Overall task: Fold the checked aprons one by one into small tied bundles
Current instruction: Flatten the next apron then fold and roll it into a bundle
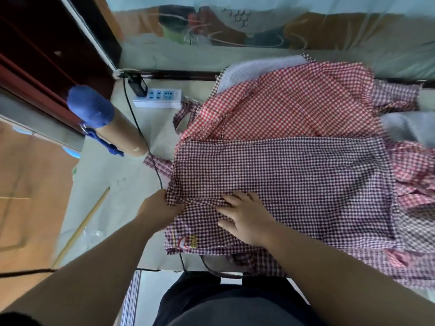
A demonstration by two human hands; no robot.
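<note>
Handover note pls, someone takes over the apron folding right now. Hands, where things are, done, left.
Left hand: pinches the left edge of the dark checked apron.
Right hand: flat, fingers spread, pressing on the same apron.
The dark checked apron lies spread on top of the pile. The red checked apron lies under it, farther back.
Done: no tied bundle in view; the fold at the left edge looks barely started.
Left: fold and tie this apron, then the red one and any others.
Mind the black cable, which runs to the apron's left edge by the left hand.
</note>
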